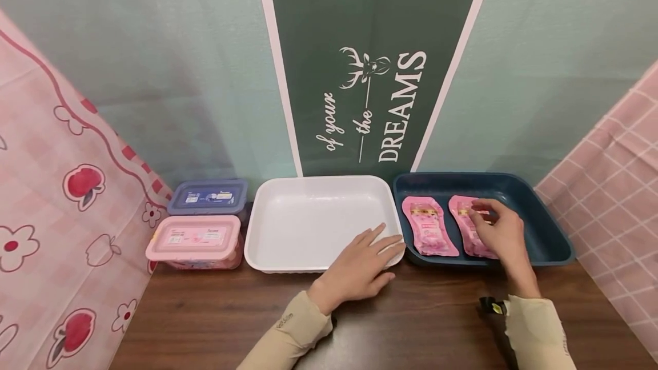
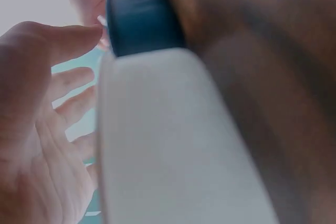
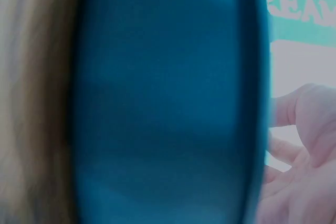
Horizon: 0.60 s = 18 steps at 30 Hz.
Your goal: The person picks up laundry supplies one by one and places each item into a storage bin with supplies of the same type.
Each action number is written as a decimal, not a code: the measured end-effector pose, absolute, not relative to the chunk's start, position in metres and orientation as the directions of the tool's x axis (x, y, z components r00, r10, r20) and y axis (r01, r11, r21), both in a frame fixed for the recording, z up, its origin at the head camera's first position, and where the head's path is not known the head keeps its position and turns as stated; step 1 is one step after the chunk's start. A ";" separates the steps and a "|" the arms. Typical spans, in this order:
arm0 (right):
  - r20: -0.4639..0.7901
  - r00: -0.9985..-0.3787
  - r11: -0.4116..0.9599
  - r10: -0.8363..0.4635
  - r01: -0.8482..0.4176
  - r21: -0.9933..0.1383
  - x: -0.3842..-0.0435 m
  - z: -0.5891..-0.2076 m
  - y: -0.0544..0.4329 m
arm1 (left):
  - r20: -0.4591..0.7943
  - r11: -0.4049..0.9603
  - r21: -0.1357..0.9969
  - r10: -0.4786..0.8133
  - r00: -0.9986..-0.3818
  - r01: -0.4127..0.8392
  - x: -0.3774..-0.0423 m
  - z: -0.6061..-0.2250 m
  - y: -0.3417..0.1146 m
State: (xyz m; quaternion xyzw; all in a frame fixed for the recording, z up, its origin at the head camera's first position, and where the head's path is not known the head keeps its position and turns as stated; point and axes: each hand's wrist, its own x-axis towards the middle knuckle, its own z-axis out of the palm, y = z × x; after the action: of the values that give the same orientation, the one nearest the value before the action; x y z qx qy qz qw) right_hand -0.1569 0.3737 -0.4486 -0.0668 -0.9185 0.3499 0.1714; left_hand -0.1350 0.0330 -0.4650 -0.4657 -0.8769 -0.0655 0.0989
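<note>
My left hand [image 1: 360, 267] reaches over the front right corner of a white tray [image 1: 262, 233], fingers spread and nothing held. In the left wrist view, the fingers [image 2: 73, 80] of that hand show beyond the tray's wall. My right hand [image 1: 501, 233] is over a pink pouch [image 1: 468, 227] lying in a dark blue tray [image 1: 545, 233]. Its thumb and fingers bend down at the pouch; whether they pinch it I cannot tell. To the left lies a second pink pouch [image 1: 428, 224]. The blue tray's wall hides the right fingertips in the right wrist view.
Left of the white tray are a pink-lidded box [image 1: 195, 238] and, behind it, a blue-lidded box [image 1: 208, 196]. Everything stands on a brown wooden table [image 1: 205, 313]. Hanging cloths close off the back and both sides.
</note>
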 end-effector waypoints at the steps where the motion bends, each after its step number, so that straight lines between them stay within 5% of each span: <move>1: 0.281 -0.931 0.744 0.231 -0.017 -0.668 -0.157 -0.446 0.368 | 0.248 0.565 0.030 0.795 -0.554 0.824 -0.136 -0.462 0.029; 18: 0.304 -0.953 0.611 0.007 -0.236 -0.756 -0.168 -0.410 0.267 | 0.364 0.670 0.232 0.612 -0.702 0.705 -0.148 -0.418 -0.035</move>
State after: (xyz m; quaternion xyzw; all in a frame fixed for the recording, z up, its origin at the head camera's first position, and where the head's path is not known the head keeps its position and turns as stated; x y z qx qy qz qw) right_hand -0.1683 0.2669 -0.4103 0.0645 -0.8865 0.4363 0.1397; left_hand -0.1480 -0.0346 -0.4177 -0.3639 -0.9047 -0.1799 0.1290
